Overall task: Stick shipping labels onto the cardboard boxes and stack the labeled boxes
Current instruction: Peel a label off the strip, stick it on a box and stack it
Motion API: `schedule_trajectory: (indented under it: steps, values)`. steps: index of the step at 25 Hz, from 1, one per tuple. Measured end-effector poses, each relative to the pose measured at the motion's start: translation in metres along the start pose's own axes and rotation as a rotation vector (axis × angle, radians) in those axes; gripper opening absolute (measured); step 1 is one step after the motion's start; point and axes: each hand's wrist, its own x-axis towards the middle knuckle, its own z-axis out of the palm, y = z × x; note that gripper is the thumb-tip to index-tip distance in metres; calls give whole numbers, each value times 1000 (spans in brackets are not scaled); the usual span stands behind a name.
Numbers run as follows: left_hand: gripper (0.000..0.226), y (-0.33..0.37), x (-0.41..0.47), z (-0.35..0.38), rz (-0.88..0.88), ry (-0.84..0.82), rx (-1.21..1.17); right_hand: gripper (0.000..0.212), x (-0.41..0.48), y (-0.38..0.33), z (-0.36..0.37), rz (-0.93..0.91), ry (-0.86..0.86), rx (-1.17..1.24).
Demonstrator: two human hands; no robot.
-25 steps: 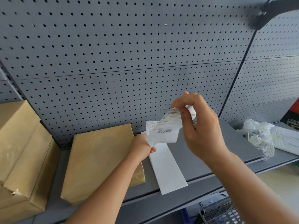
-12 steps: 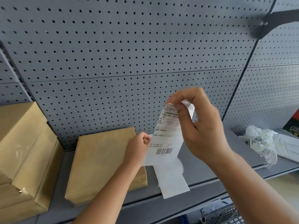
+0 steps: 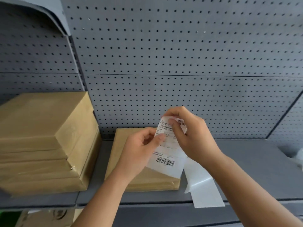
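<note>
At nine o'clock stood stacked boxes. The left hand pinched the label beside its edge, above the flat box on the shelf; the right hand clamped its top. Loose, it could have curled and stuck to itself.

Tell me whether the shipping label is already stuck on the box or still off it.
Still off. Both the left hand and right hand hold the label up above the flat box.

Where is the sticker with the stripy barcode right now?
In the head view, the label is held up in the middle between the left hand and right hand, above the single flat box on the shelf.
</note>
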Motion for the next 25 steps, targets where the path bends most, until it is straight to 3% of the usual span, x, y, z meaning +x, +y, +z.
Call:
schedule_trajectory:
  steps: [2,4,7,10,12,16,21,25]
  values:
    - [12,-8,2,-13,-49,95,-28,37,7,6,15,-8,-31,8]
    - [12,-18,5,-25,-109,172,-53,43,12,17,30,155,-54,90]
    - [15,-37,13,-40,-208,247,-57,31,10,37,54,604,-166,481]
    - [17,-55,19,-48,-280,250,-17,21,3,48,72,789,-265,735]
    - [17,-66,24,-52,-309,245,47,19,2,54,82,799,-239,712]
    - [20,-84,34,-59,-315,222,333,13,5,70,103,771,-203,435]
    - [37,-105,54,-64,-320,149,654,14,8,81,122,738,-197,212]
    - [23,-111,59,-64,-335,165,709,24,9,85,132,693,-225,71]
